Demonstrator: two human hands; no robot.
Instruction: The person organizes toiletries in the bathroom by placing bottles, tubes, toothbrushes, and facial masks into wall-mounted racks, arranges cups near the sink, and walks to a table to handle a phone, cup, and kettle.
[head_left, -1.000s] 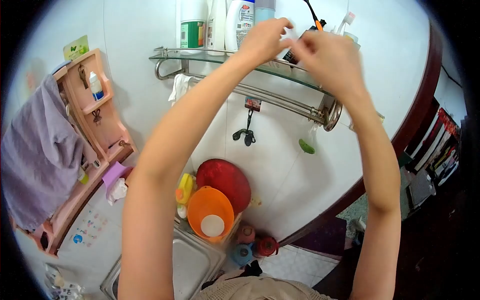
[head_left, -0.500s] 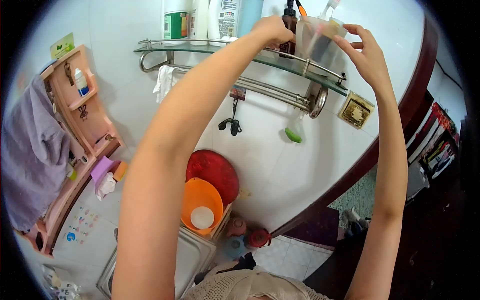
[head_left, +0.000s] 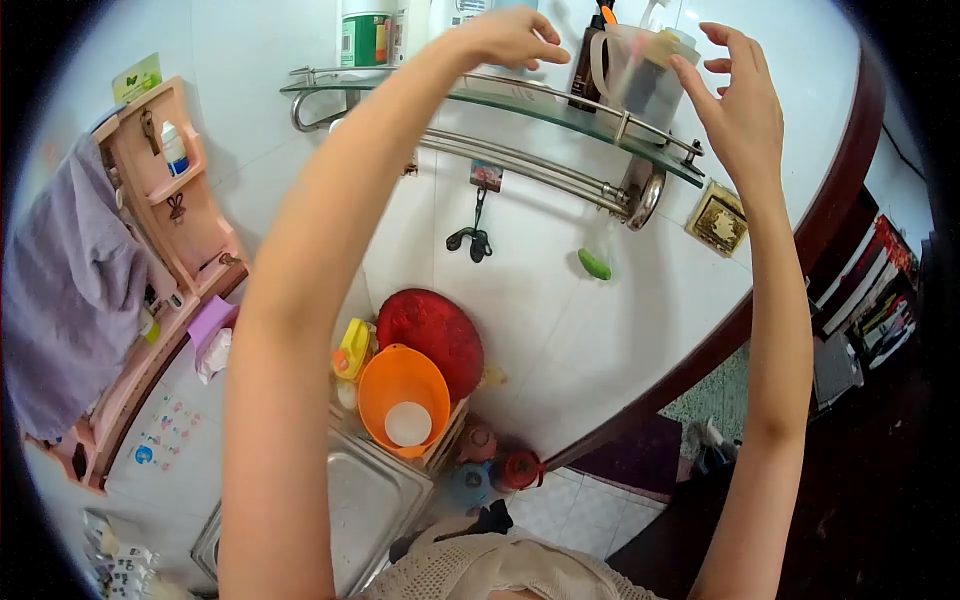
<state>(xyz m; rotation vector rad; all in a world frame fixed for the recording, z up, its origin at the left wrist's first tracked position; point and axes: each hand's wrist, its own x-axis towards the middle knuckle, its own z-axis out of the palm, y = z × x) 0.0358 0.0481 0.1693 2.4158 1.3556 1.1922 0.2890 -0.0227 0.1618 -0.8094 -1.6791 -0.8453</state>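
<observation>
On the glass wall shelf [head_left: 480, 98] stands a translucent plastic jug [head_left: 622, 85] with its handle to the left, holding a toothbrush and other items. A dark brown pump bottle [head_left: 587, 68] is beside it. My left hand [head_left: 512, 38] is over the shelf rail, left of the pump bottle, fingers loosely apart and nothing visible in them. To the right of the jug is my right hand [head_left: 742, 105], thumb and fingers spread. The thumb tip is very near the jug's side; I cannot tell whether it touches.
A green and white container [head_left: 366, 38] stands at the shelf's left. Below are metal towel bars [head_left: 520, 165], an orange bucket [head_left: 402, 385], a red round lid [head_left: 432, 335] and a steel sink [head_left: 375, 500]. A pink cabinet [head_left: 180, 230] with a purple towel [head_left: 70, 290] is at left.
My left hand has moved left, away from the pump bottle and jug. My right hand's fingers have drawn slightly back from the jug's rim. The view has shifted a little.
</observation>
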